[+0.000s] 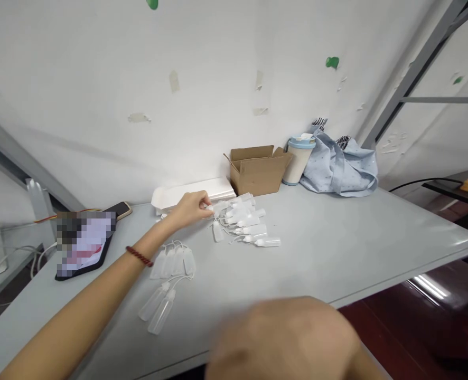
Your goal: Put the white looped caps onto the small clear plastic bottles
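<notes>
My left hand (192, 207) reaches to the far side of the table, thumb and fingers pinched on the white top of a small plastic bottle; the fingers partly cover it. Just right of it lies a loose pile of small translucent bottles (253, 230) with white caps and thin tethers. One small bottle (217, 231) sits just below the fingertips. Nearer me, several more bottles (173, 262) lie side by side, and two bottles (161, 312) lie below them. My right hand (285, 338), close to the camera, is smeared by motion and its fingers cannot be made out.
An open cardboard box (260, 177) stands against the wall, with a flat white package (174, 192) left of it. To its right are a lidded cup (297, 161) and a light-blue cloth bag (337, 169). A tablet (87, 245) and a phone (122, 209) lie on the left.
</notes>
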`<action>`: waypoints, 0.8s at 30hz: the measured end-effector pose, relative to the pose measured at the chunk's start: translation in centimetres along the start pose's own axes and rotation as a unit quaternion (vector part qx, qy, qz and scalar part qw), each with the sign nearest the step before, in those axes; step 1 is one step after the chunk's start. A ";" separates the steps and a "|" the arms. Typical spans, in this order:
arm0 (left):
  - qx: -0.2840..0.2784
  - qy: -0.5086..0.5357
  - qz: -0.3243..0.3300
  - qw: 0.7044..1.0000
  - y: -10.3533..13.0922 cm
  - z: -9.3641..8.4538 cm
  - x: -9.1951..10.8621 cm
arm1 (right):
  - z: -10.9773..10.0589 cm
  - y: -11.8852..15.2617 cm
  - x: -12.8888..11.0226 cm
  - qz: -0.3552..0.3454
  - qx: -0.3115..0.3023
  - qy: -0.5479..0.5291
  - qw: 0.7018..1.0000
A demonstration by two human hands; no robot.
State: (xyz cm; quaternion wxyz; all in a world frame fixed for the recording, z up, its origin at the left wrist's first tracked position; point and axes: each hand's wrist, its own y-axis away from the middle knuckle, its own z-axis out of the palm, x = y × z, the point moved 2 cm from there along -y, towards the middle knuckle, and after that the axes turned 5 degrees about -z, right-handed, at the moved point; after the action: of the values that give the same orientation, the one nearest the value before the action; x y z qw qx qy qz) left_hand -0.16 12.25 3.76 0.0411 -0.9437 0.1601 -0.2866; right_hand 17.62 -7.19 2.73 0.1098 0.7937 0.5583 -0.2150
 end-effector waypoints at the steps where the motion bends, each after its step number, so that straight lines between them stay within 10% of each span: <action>1: 0.014 0.004 -0.004 1.000 -0.6 0.4 0.3 | -0.6 -1.6 0.4 -0.002 0.005 0.011 1.000; 11: 0.066 0.069 -0.032 0.995 1.7 -1.8 -1.1 | -1.2 -7.3 3.3 0.055 0.017 0.193 0.980; 18: 0.158 0.067 -0.106 0.979 5.6 -1.6 -5.3 | -1.4 -10.1 7.0 0.174 0.077 0.110 0.976; 24: 0.129 0.050 -0.081 0.987 6.4 -2.0 -3.9 | -0.6 -11.3 8.7 0.229 0.087 0.060 0.968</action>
State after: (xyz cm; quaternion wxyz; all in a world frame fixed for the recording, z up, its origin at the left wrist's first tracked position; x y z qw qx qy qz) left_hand -6.10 7.46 2.28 0.1312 -0.9247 0.0466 -0.3544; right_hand 9.67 4.39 -0.01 0.0530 0.9185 0.3460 -0.1840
